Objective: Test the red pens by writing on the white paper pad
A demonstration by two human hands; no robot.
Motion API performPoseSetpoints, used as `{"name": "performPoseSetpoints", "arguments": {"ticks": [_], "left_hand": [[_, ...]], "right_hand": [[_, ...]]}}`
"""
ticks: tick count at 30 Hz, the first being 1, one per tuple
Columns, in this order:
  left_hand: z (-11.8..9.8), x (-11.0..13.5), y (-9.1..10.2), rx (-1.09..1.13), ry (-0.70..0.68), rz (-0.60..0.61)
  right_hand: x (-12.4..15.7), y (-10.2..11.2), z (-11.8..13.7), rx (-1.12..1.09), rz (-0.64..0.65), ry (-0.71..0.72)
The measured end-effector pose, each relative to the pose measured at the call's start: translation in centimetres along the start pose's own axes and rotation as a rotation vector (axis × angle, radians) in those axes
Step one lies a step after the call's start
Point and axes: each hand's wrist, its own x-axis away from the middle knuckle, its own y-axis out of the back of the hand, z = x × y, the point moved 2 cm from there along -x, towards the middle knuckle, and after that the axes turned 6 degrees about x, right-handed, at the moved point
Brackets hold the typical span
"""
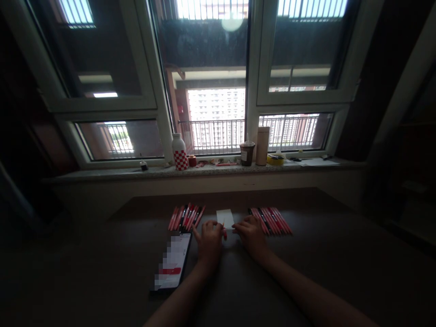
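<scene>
My left hand (210, 240) and my right hand (252, 235) meet over the middle of the dark table, fingers closed in pinches. Between their fingertips runs a thin pale stick (229, 229), perhaps a pen part; its ends are covered by the fingers. A small red piece (225, 234) shows against the left fingertips, too small to name. Just beyond the hands lies a pale square of paper (225, 218). Left of my left hand is a row of red and black pens (185, 218). A second row of pens (271, 221) fans out by my right hand.
A phone (173, 262) lies beside my left forearm, its screen partly pixelated. On the sill (156, 171) behind the table (293, 196) stand a checkered bottle (180, 153), a lidded cup (247, 154), a tan cylinder (262, 146) and a yellow tape roll (275, 160).
</scene>
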Motion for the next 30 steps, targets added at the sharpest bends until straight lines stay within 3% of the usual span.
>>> {"name": "performPoseSetpoints", "arguments": {"ticks": [30], "left_hand": [[-0.45,0.17,0.58,0.042,-0.007,0.021]], "right_hand": [[-0.03,-0.11,-0.09,-0.008,0.006,-0.013]]}}
